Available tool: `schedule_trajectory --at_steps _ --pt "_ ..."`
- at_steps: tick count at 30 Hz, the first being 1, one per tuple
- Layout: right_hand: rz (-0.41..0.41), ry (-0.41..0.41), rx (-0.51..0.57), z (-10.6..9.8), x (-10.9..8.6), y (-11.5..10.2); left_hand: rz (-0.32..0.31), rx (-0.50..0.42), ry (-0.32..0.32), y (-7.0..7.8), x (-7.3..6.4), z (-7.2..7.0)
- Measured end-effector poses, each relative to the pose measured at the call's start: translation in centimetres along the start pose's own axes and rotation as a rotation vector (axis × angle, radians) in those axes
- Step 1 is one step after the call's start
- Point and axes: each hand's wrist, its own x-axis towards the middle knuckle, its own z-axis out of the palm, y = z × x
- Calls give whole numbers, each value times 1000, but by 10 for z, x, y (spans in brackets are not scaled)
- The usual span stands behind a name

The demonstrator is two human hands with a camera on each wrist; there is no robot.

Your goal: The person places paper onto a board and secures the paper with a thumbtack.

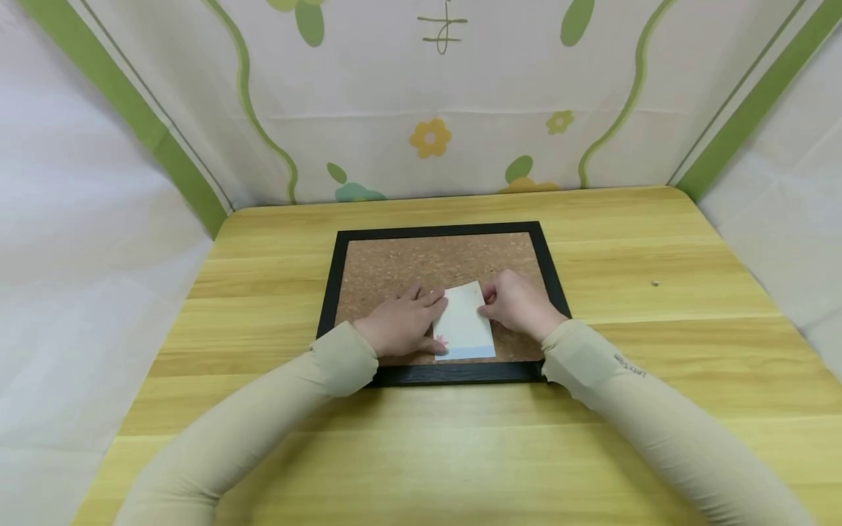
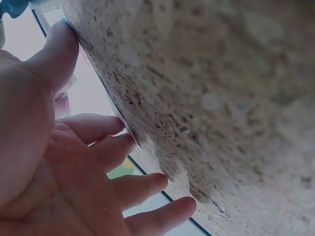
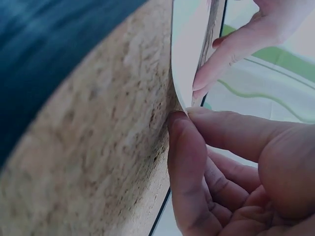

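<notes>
A white sheet of notepaper point(image 1: 463, 321), with a blue strip along its near edge and a small pink print, lies over the cork board point(image 1: 408, 264) in its black frame. My left hand point(image 1: 403, 321) rests spread on the board, its fingertips and thumb touching the paper's left side. From the right, my right hand point(image 1: 520, 303) pinches the edge of the notepaper point(image 3: 189, 59) between thumb and index finger. That edge bends slightly up off the cork in the right wrist view. In the left wrist view, the left hand point(image 2: 74, 147) has its fingers extended against the board.
The framed board lies on a wooden table point(image 1: 454, 453). A tiny metallic object point(image 1: 655, 283) sits on the tabletop to the right of the frame. Behind the table hangs a white curtain point(image 1: 368, 88) with flower and leaf prints.
</notes>
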Motion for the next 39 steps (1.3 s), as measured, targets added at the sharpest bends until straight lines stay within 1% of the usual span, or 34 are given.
schedule_trajectory --at_steps 2,6,8,11,14,17,20,23,26,29,31,35,39 --pt "0 2 -34 -2 -2 -2 -5 -10 -3 2 -1 -1" --pt "-27 -8 -152 -10 -9 -2 -7 -49 -18 7 -3 -3" --pt "-36 2 -206 -19 -13 2 -10 -61 -19 8 -5 -3" --pt "-49 47 -255 -39 -20 14 -7 -63 -12 10 -6 -3" --pt "-70 95 -302 -64 -26 32 -5 -63 -6 10 -6 -4" --pt "-69 125 -349 -90 -32 52 -5 -70 -8 11 -7 -4" --pt "-33 129 -362 -112 -37 75 -23 -72 -6 10 -7 -2" --pt "-6 127 -361 -128 -42 99 -61 -75 -10 8 -9 1" --pt "16 123 -343 -140 -46 123 -87 -83 -13 7 -10 2" --pt "48 106 -320 -149 -51 148 -89 -106 -11 7 -10 2" --pt "55 88 -311 -154 -52 164 -92 -106 -13 7 -11 3" --pt "56 28 -282 -155 -55 195 -106 -100 -2 8 -14 4" --pt "52 -15 -271 -149 -60 218 -133 -107 12 9 -17 1"
